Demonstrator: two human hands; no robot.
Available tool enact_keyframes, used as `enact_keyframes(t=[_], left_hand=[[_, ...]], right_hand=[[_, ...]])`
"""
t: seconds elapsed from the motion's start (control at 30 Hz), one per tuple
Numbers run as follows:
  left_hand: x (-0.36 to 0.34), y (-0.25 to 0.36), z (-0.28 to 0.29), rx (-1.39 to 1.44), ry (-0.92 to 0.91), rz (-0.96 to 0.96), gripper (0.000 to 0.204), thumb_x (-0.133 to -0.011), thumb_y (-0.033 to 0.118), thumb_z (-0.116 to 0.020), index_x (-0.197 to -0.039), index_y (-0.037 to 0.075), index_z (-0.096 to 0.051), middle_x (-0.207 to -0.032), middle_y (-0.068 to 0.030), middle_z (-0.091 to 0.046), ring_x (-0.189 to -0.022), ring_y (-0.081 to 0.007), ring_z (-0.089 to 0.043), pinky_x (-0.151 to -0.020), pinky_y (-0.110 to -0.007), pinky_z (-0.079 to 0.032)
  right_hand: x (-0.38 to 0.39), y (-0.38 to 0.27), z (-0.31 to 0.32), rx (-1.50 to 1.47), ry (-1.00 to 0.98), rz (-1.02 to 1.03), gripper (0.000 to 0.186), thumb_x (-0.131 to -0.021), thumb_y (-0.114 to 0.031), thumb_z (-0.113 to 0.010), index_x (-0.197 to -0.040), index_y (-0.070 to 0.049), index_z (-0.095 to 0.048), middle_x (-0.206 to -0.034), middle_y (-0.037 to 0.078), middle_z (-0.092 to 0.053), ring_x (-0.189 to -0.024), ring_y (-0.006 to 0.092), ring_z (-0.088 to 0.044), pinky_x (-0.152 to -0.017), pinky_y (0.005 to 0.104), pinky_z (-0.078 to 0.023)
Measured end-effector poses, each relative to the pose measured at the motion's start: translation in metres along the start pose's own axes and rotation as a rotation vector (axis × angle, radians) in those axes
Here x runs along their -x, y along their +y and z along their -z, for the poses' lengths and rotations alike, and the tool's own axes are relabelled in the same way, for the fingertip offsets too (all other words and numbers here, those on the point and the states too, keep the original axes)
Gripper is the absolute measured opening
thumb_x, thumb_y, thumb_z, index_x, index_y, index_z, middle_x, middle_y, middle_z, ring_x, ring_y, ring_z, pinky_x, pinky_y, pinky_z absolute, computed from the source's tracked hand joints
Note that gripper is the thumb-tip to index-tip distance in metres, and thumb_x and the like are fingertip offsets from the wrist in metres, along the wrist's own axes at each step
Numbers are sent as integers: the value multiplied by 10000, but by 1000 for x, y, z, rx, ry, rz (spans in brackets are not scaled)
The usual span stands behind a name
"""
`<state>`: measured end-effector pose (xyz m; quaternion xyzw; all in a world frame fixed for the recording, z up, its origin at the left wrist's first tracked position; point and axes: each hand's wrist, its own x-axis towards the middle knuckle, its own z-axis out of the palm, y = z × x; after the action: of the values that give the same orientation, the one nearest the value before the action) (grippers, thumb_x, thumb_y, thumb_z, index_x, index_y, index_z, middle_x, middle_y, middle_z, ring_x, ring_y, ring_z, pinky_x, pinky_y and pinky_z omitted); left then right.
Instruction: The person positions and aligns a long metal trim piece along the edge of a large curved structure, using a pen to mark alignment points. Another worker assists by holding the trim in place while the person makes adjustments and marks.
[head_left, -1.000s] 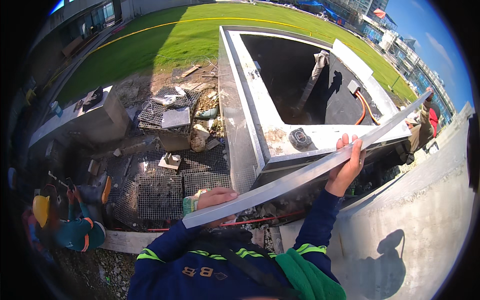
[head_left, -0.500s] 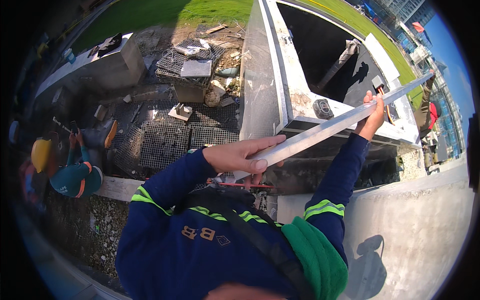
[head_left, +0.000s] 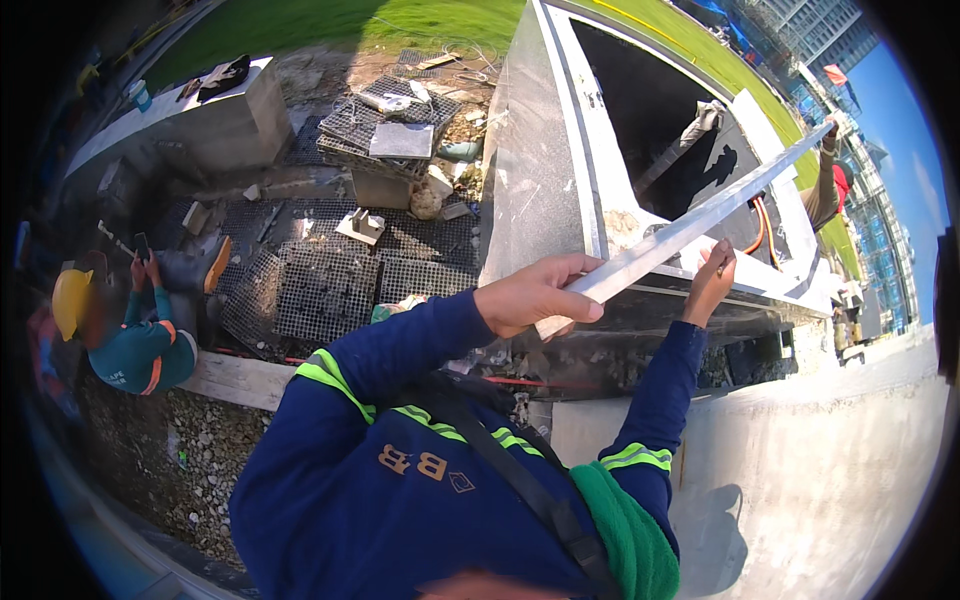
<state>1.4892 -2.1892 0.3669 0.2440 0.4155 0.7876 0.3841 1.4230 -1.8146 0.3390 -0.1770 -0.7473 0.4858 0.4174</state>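
A long, straight silvery metal bar (head_left: 690, 221) slants over the light-topped frame of a dark box-like structure (head_left: 575, 140). My left hand (head_left: 540, 295) is closed round its near end, thumb along the side. Just below the bar, my right hand (head_left: 711, 283) is off it, fingers drawn together by the structure's near edge. A small, dark, thin thing shows at those fingers, too small to name. At the bar's far end is a raised hand (head_left: 829, 132) of another person in a red head covering.
To the left, a person in a yellow helmet (head_left: 70, 300) sits holding a phone. Black plastic grid panels (head_left: 325, 290) cover the ground, with a stack of them (head_left: 345, 130) behind. A concrete wall (head_left: 800, 440) stands at right; orange tubes (head_left: 768, 232) rise inside the structure.
My right hand has let go of the bar and dropped below it. My left hand has moved right with the near end; the far end appears further left and higher.
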Motion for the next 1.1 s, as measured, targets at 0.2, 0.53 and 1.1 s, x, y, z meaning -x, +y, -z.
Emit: enact_keyframes(t=[0.2,0.53,1.1], left_hand=[[-11,2,29,60,26,-14,628,-947,173,-764,-1481,-5,-486,-1002,-13,-614,-697,-62,-598,-588,-220,-495],[-29,11,75,66,82,8,605,-941,193,-780,-1436,-17,-501,-993,-38,-651,-619,-80,-610,-519,-226,-490],[-70,23,135,121,119,-64,533,-1047,199,-652,-1465,-56,-445,-1131,-104,-660,-691,-72,-604,-480,-196,-475]], right_hand=[[19,20,-6,368,41,349,448,-1076,-345,-588,-1335,17,-638,-1265,189,-713,-1131,336,-705,-958,410,-534],[22,31,-22,271,52,394,375,-990,-135,-678,-1323,29,-623,-1232,202,-705,-1070,285,-716,-930,383,-567],[19,37,-20,217,94,371,369,-934,-65,-702,-1287,22,-637,-1140,164,-729,-1021,236,-731,-914,366,-572]])
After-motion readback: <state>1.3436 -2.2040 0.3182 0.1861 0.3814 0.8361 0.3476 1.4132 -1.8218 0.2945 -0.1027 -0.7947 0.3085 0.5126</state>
